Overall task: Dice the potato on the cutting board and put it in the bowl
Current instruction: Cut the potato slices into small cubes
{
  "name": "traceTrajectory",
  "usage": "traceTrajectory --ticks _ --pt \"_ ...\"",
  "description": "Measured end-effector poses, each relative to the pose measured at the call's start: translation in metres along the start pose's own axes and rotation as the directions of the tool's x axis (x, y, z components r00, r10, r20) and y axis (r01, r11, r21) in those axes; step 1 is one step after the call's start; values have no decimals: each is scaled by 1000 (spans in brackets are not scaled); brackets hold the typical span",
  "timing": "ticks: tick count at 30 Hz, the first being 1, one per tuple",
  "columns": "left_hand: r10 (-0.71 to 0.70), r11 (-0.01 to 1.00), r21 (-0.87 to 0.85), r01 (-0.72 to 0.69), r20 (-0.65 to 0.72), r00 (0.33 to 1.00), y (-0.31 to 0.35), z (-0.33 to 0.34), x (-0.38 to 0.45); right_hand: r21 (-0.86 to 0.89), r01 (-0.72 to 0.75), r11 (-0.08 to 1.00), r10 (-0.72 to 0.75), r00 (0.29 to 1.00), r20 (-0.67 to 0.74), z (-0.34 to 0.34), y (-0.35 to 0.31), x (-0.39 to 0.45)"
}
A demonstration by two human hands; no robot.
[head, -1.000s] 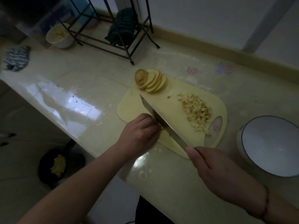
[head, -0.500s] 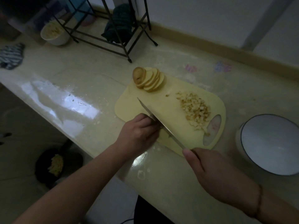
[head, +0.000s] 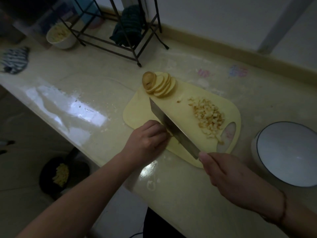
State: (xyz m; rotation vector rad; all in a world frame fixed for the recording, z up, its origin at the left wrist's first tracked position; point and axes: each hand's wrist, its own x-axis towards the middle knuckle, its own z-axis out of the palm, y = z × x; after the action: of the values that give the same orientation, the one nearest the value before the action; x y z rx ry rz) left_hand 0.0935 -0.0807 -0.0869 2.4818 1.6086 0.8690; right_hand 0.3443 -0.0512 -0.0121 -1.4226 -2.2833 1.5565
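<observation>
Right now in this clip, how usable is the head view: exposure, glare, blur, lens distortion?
Head view: dim and underexposed overall, colours muted; a bright glare patch on the wet counter left of the cutting board; wide-angle bending at the edges, so the bowl looks stretched; far corner and striped cloth soft; knife, both hands and diced potato stay readable.

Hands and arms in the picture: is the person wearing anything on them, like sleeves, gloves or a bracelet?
No gloves and no sleeves show: both forearms are bare right up to the picture's edge. The left hand has nothing on it or its wrist. The right hand has a thin reddish string bracelet looped round the wrist. No rings or watch are visible in this dim light.
</observation>
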Motion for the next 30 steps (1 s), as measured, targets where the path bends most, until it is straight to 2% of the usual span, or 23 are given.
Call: traceTrajectory --ticks 7,19,24,27,30 --pt "-16 999 28 16 -24 1000 2 1 -1 -48 26 998 -27 999 -22 1 -3 -3" --pt "-107 994 2 107 -41 993 2 4 -7 -92 -14 996 10 999 -49 7 15 -31" --pt "-104 995 -2 104 -34 994 2 3 -6 -127 -18 992 16 1000 -13 8 3 -8" --pt "-90 996 -7 90 -39 995 3 3 -3 -132 31 991 -34 999 -19 12 -8 13" --pt "-53 999 -12 52 -12 999 2 0 -1 -65 21 998 -22 1000 -5 6 -2 20"
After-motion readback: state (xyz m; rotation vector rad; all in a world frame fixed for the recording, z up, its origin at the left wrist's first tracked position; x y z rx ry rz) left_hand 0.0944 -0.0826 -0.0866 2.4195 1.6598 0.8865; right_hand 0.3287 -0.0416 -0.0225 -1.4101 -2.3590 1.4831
